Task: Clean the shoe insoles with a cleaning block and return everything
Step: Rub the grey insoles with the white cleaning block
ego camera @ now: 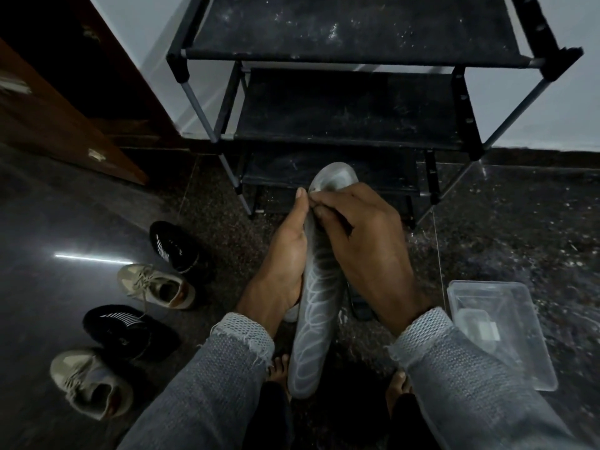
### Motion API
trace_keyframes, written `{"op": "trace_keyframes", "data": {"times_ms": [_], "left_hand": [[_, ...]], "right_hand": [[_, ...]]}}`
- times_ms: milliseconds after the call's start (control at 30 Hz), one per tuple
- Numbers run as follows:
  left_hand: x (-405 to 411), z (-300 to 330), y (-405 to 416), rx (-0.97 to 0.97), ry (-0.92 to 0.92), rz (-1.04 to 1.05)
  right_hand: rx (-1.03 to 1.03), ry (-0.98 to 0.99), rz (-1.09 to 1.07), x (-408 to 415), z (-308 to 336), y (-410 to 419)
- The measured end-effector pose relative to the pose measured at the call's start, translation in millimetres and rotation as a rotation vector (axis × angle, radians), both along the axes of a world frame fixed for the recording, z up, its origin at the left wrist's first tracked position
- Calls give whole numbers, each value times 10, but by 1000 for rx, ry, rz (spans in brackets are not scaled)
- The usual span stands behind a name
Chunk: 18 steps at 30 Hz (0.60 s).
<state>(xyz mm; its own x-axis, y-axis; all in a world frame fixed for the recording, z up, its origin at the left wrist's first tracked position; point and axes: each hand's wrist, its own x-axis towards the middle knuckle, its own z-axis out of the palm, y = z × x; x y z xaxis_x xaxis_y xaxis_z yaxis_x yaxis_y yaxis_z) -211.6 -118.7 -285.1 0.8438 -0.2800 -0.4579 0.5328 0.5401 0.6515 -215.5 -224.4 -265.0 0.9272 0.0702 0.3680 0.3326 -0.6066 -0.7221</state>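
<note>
**Insole held lengthwise between both hands**

A grey insole (316, 297) with a looping line pattern is being held above the floor (81, 222), its long axis running away from the person toward the shoe rack (350, 102), heel end far. It is being cradled from the side by the left hand (285, 251), grip closed along its edge. The right hand (363, 238) is being pressed over the upper part, fingers curled; whether a cleaning block is held beneath cannot be told.

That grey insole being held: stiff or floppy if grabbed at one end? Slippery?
Probably flexible: the insole is a thin sheet, and the left hand props it from the side while the right hand works near its top. Likely light, since it is held up loosely. The patterned face looks matte, so probably not slippery.
</note>
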Motion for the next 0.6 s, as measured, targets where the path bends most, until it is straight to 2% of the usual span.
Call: {"op": "trace_keyframes", "data": {"times_ms": [267,467,600], "left_hand": [[-60,78,-91,48,-70,-35],[-12,74,13,71,-47,-16],[-7,82,27,83,-48,-2]], "right_hand": [[44,43,-156,132,55,-149],[143,147,5,23,69,-16],[115,90,-2,18,37,4]]}}
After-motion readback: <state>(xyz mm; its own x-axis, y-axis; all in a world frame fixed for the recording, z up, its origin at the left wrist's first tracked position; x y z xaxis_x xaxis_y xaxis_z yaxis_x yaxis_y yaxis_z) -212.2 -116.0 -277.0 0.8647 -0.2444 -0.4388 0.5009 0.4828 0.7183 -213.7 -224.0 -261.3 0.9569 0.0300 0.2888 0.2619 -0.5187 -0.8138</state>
